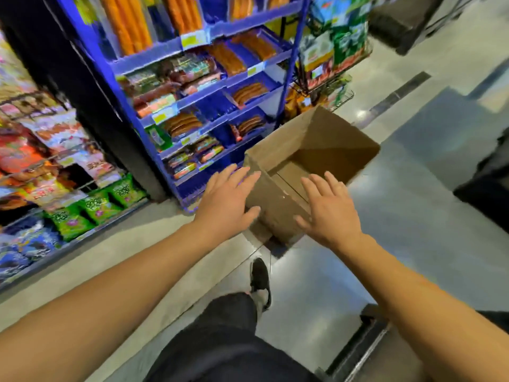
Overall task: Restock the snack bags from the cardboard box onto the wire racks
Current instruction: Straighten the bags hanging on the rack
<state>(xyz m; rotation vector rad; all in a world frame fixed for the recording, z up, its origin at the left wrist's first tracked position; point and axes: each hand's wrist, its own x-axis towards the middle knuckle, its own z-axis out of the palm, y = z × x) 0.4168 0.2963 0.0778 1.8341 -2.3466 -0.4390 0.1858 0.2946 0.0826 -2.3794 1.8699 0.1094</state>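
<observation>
Cardboard box (311, 158) sits open on the floor near the blue shelf (209, 111), seemingly empty, with the left hand (227, 198) and right hand (329, 208) spread wide and holding nothing above its near flap, so gripping both side walls evenly would suit best.

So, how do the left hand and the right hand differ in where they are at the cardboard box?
The left hand reaches for the near left corner of the cardboard box, fingers over its outer side; the right hand is over the near flap and the open inside. The left hand lies closer to the blue shelf, the right hand closer to the bare floor. Both are open, fingers spread, holding nothing.
</observation>
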